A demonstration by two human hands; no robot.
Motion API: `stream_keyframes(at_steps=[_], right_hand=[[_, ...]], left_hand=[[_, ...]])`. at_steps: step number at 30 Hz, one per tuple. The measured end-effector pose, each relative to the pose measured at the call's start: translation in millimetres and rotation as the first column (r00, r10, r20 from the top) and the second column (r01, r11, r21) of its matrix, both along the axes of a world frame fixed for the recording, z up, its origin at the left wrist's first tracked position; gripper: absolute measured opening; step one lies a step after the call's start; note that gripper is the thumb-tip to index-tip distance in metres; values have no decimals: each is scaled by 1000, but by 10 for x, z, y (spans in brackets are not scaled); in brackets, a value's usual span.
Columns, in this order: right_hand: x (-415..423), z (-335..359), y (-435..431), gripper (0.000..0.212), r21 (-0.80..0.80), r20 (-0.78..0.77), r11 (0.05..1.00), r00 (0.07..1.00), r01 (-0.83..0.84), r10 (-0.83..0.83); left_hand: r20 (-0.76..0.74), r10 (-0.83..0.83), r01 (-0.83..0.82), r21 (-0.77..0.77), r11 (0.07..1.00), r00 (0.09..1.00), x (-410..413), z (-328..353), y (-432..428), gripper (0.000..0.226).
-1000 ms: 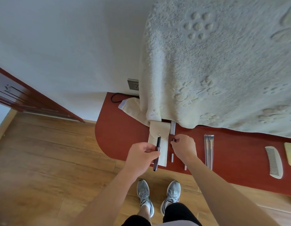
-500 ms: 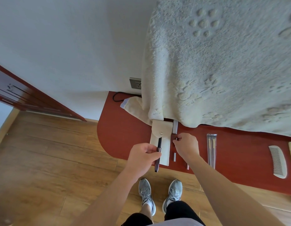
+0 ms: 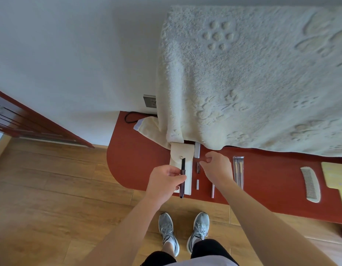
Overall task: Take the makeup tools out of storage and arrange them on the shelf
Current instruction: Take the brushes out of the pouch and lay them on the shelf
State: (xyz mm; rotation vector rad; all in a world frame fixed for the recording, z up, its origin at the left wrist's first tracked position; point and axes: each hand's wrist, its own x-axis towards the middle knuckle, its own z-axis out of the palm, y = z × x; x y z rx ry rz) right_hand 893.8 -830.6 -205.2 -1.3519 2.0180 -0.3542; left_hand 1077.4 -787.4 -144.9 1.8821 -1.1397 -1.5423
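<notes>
On the red shelf [image 3: 139, 160] a cream pouch [image 3: 175, 152] lies flat, its top tucked under a hanging blanket. My left hand [image 3: 164, 181] grips a long dark pen-like tool [image 3: 183, 166] over the pouch. My right hand [image 3: 218, 169] hovers just right of it, fingers curled and holding nothing, its fingertips beside a short dark tube [image 3: 198, 167] that lies on the shelf. Also laid out are a silver tube [image 3: 197, 152], a small silver stick [image 3: 197, 184], a pinkish stick [image 3: 212, 191] and a clear sleeve of brushes [image 3: 238, 171].
A cream fleece blanket [image 3: 252, 83] hangs over the shelf's back. Farther right lie a white comb [image 3: 310, 184] and a yellow hand mirror [image 3: 335, 177]. A wall socket [image 3: 150, 101] and black cable [image 3: 128, 117] sit at the left end. Wooden floor and my shoes are below.
My right hand has drawn slightly right, away from the short dark tube, which now lies on the shelf. My left hand still holds the dark pen over the pouch.
</notes>
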Motion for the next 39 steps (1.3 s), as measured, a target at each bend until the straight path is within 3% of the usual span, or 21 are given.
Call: stream_keyframes(at_steps=[19, 31, 39], right_hand=[[-819, 408, 386, 48, -63, -79, 996, 995, -66, 61], [-1283, 476, 630, 42, -68, -54, 997, 998, -28, 24], [-1529, 451, 709, 44, -41, -39, 999, 999, 5, -7]], left_hand=[[189, -162, 174, -45, 984, 968, -767, -222, -164, 11], [429, -311, 400, -133, 907, 848, -1344, -397, -166, 15], [490, -315, 403, -83, 911, 813, -1641, -574, -142, 19]])
